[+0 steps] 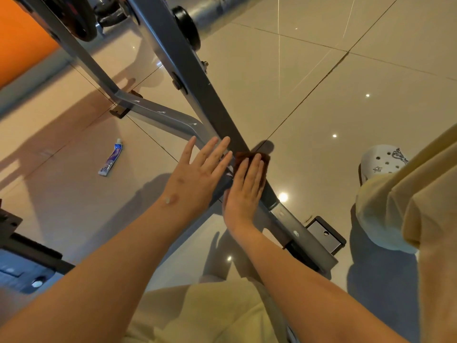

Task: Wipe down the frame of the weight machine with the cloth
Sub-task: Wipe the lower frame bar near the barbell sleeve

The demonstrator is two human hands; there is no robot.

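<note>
The weight machine's grey metal frame (195,78) runs as a long bar from the top centre down to the lower right, with a curved side brace (158,113) joining it near the middle. A dark brown cloth (252,157) lies flat on the bar. My right hand (244,191) presses it down with straight fingers, and only the cloth's far edge shows past the fingertips. My left hand (197,174) lies just to the left, fingers spread and straight, resting on the frame where the brace meets the bar.
A toothpaste tube (110,158) lies on the glossy beige tiled floor (346,100) to the left. A black weight plate (186,27) and an orange pad (22,38) sit at the top. A white clog (380,162) and yellow trouser legs are at right. The frame's foot bracket (325,235) is at lower right.
</note>
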